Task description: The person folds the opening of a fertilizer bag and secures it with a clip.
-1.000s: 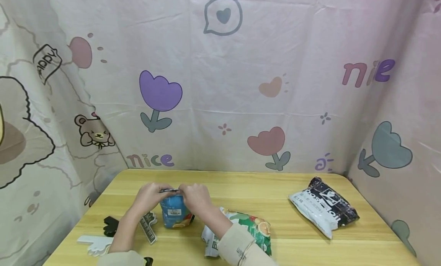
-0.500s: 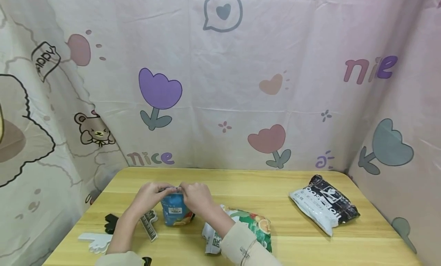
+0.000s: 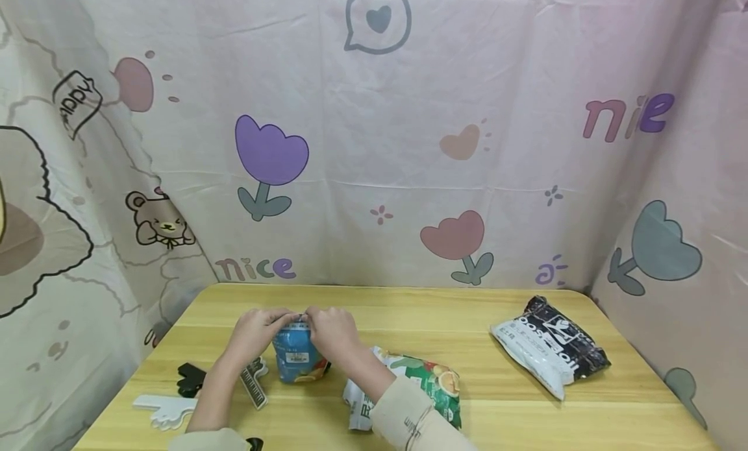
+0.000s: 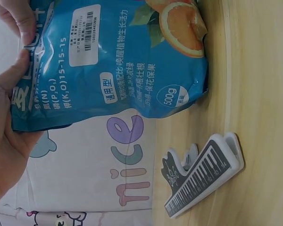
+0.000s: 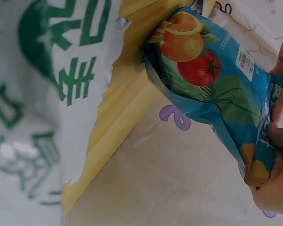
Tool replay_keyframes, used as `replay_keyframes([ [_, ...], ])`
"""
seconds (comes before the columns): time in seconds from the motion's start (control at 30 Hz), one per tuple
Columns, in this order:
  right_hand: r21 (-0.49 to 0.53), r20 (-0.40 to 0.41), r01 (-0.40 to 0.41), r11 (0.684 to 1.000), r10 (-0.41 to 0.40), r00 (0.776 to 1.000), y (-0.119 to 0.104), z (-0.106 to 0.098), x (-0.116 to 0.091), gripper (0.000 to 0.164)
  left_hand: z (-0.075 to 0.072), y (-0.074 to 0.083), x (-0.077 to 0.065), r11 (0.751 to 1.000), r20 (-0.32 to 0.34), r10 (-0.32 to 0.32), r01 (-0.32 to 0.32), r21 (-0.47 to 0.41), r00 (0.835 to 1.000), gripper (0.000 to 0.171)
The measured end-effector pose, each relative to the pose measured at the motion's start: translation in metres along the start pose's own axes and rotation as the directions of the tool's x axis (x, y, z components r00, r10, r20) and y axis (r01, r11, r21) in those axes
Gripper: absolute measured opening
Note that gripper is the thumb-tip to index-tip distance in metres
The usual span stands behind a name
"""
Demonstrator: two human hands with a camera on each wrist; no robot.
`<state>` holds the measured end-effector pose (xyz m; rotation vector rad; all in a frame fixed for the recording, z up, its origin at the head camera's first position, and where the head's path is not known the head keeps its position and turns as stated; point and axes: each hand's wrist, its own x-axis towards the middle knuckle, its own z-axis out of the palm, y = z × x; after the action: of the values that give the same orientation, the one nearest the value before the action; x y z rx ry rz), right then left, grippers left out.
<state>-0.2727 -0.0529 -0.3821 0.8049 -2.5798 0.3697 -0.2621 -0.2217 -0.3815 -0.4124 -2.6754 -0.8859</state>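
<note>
A blue fertilizer bag (image 3: 297, 359), printed with fruit and marked 500g, stands upright on the left part of the table. My left hand (image 3: 260, 333) pinches one side of its top edge. On the other side, my right hand (image 3: 333, 334) pinches the same edge, and the thumbs nearly meet. In the left wrist view the bag's upper strip (image 4: 26, 89) lies between thumb and fingers. The right wrist view shows the top folded over near the fingers. Beside the bag lies a white clip with a piano-key pattern (image 4: 203, 174).
Left of my left forearm lie a black clip-like piece (image 3: 189, 379) and a white one (image 3: 163, 409). A green and white bag (image 3: 432, 383) lies partly under my right forearm. A black and white bag (image 3: 549, 347) rests at the right of the wooden table (image 3: 502, 431).
The dark strip along the bag's top, seen between my hands earlier, is now mostly covered by fingers. My hands have drawn slightly closer together. The bag stays in place.
</note>
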Motion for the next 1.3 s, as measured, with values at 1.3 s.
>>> replay_keyframes([
  [1.3, 0.314, 0.146, -0.105, 0.944, 0.061, 0.987, 0.035, -0.019, -0.017, 0.025, 0.002, -0.015, -0.017, 0.955, -0.131, -0.126, 0.085, -0.283, 0.983, 0.027],
])
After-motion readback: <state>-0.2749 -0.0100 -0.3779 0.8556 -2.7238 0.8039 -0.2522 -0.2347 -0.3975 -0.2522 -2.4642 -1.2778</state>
